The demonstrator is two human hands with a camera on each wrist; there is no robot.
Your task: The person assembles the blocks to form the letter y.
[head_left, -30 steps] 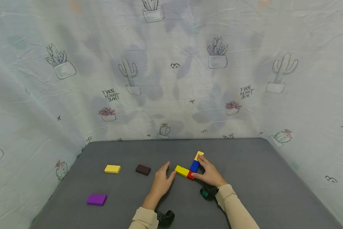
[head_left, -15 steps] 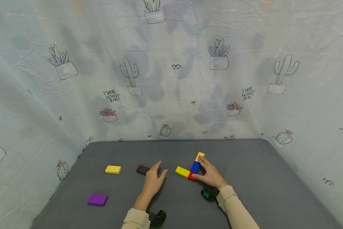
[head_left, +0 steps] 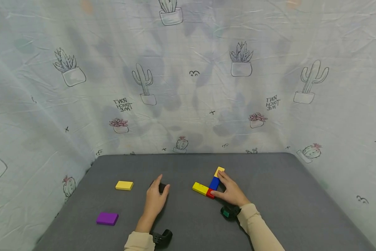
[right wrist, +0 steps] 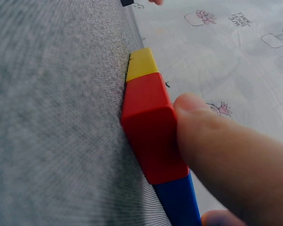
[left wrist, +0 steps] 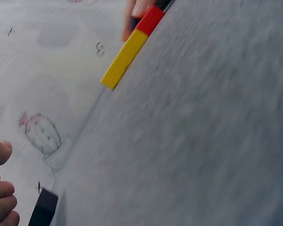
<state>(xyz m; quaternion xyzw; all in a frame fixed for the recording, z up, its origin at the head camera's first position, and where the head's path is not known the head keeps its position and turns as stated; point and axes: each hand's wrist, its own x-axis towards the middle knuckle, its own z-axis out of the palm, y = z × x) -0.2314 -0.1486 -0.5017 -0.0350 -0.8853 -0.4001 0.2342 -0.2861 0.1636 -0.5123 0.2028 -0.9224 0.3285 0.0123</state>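
Observation:
My left hand (head_left: 155,200) is at the dark brown block (head_left: 162,188), covering part of it, with thumb and fingers spread apart. In the left wrist view a gap shows between those fingers (left wrist: 2,202) and the dark block (left wrist: 43,207). My right hand (head_left: 233,191) holds an L of blocks lying on the table. Its thumb (right wrist: 212,141) presses the red block (right wrist: 148,136) at the corner, and its fingers rest by the pale yellow block (head_left: 219,170) at the far end. Between these two lies a blue block (head_left: 214,183). A bright yellow block (head_left: 200,188) extends left from the red one.
A pale yellow block (head_left: 124,185) lies at the left on the grey table (head_left: 181,216), and a purple block (head_left: 107,218) lies nearer the front. A cactus-print cloth (head_left: 188,94) hangs behind and along the sides. Both wrists carry black devices.
My left hand has moved left, away from the yellow end of the L, to the dark brown block. My right hand and its blocks have stayed in place.

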